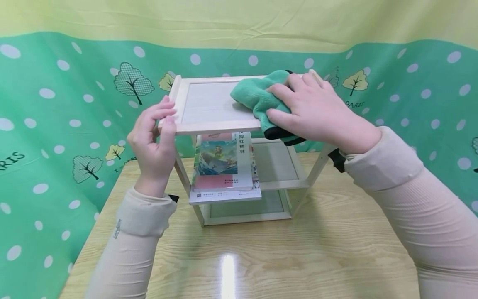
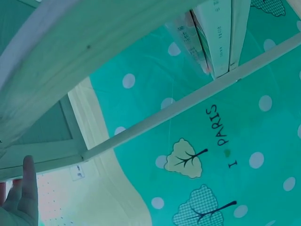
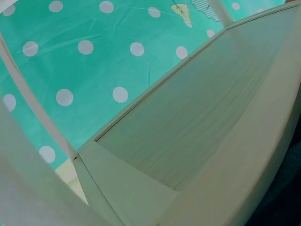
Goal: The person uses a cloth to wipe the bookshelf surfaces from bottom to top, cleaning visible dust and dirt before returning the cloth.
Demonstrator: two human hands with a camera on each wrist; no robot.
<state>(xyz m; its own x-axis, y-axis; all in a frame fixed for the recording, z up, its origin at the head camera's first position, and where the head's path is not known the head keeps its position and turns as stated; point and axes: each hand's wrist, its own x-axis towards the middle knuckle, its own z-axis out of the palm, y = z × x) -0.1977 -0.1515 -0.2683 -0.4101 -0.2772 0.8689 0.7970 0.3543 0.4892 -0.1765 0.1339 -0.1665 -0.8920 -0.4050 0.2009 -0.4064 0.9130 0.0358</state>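
Note:
A small wooden shelf rack (image 1: 220,126) stands on the table, with a pale top panel and lower tiers. At its top left corner my left hand (image 1: 152,128) grips the side rail, thumb near the front. In the left wrist view, fingers (image 2: 28,186) of that hand show against the rack's edge. My right hand (image 1: 311,109) holds a bunched green plush cloth (image 1: 249,92) with black edging on the right part of the top panel. The cloth drapes over the front rim. In the right wrist view, the rack's panel and frame (image 3: 188,108) fill much of the picture.
Several books (image 1: 244,166) lie on the left of the middle tier, jutting past its front edge. Below is a bottom tier (image 1: 246,207). The wood-grain table (image 1: 298,257) extends toward me. A green dotted curtain (image 1: 56,124) hangs behind and at both sides.

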